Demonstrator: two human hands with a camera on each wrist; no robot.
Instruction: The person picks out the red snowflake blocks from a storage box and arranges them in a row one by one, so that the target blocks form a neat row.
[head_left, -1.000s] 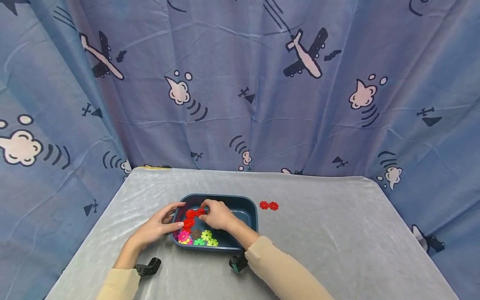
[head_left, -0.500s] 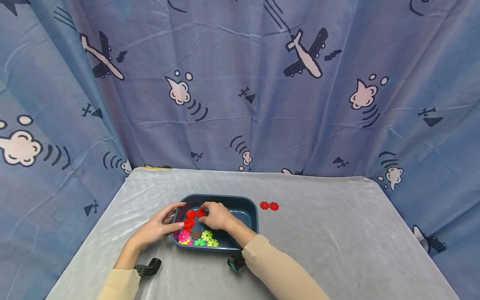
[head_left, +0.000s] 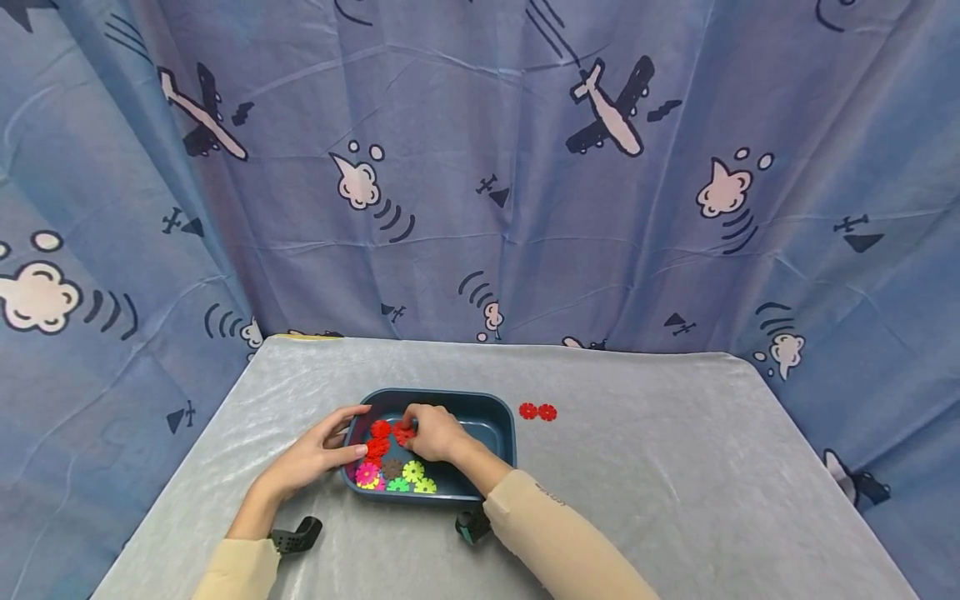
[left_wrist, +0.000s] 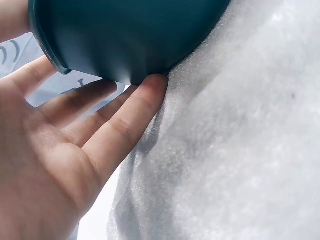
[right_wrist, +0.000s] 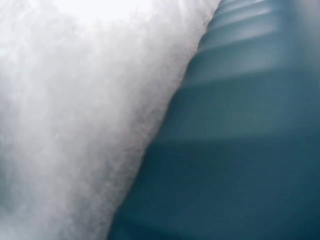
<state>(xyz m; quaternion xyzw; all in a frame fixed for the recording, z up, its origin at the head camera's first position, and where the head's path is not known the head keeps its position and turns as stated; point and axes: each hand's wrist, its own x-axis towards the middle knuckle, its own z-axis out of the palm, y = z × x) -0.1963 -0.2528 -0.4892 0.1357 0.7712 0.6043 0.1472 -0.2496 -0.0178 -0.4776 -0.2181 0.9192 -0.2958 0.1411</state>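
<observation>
A dark blue plastic tray (head_left: 480,402) stands on the table. My left hand (head_left: 318,450) holds its left end, thumb over the rim and fingers against the outer wall, as the left wrist view shows. My right hand (head_left: 437,433) reaches inside and pinches a red flower-shaped disc (head_left: 403,436) between thumb and forefinger. More red discs (head_left: 377,447) lie along the left side. In front of them are pink (head_left: 367,473), brown (head_left: 392,468), yellow (head_left: 413,471) and green discs (head_left: 397,484). Only the tray's outer wall (right_wrist: 240,130) and the cloth show in the right wrist view.
Two red discs (head_left: 537,412) lie side by side on the light grey cloth (head_left: 675,483), right of the tray. Black wrist straps (head_left: 297,535) sit at both wrists. A blue curtain (head_left: 465,167) with plane drawings hangs behind the table.
My right fingers have shifted slightly within the tray, and the red disc between them has tilted or turned, showing more of its face. The left hand and the tray stay in place.
</observation>
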